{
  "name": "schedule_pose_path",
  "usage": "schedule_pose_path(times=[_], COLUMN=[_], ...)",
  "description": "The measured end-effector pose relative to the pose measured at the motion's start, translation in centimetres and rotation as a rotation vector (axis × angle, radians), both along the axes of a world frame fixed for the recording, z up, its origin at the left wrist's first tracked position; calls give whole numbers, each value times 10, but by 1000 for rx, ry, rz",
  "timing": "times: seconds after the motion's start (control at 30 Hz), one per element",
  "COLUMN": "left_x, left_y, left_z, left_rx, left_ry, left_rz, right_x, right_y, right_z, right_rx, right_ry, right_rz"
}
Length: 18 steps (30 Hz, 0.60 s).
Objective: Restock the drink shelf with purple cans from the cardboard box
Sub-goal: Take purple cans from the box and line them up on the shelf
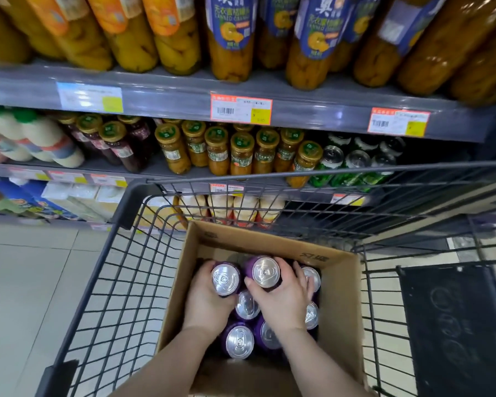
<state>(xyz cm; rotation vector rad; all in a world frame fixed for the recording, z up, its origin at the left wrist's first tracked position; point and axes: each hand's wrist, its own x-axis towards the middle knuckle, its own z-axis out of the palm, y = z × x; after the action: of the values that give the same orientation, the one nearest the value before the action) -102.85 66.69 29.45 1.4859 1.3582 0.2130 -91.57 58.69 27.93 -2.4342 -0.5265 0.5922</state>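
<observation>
left hand gripping purple can, right hand gripping second can, both inside cardboard box, box in cart

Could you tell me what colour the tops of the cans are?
Silver, on purple cans; clearest in the head view.

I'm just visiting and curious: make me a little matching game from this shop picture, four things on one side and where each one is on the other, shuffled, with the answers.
Things:
1. cardboard box
2. left hand
3. green cans
4. tall fruit jars

Places:
A. top shelf
B. inside the wire cart
C. middle shelf, right of the gold-lidded jars
D. gripping a purple can in the box

Pairs: 1-B, 2-D, 3-C, 4-A
</observation>
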Motion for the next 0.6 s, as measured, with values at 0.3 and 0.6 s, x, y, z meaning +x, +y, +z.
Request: schedule_pose_path(times=[0.3,0.6], left_x=[-31,-96], left_y=[-22,-15], left_z=[122,287], left_rx=[154,143], left_ry=[-158,-510], left_rz=[-3,26], right_x=[6,2], right_y=[-30,-15], right_z=[148,340], right_rx=[360,632], right_ry=[205,520], right_rz=[63,363])
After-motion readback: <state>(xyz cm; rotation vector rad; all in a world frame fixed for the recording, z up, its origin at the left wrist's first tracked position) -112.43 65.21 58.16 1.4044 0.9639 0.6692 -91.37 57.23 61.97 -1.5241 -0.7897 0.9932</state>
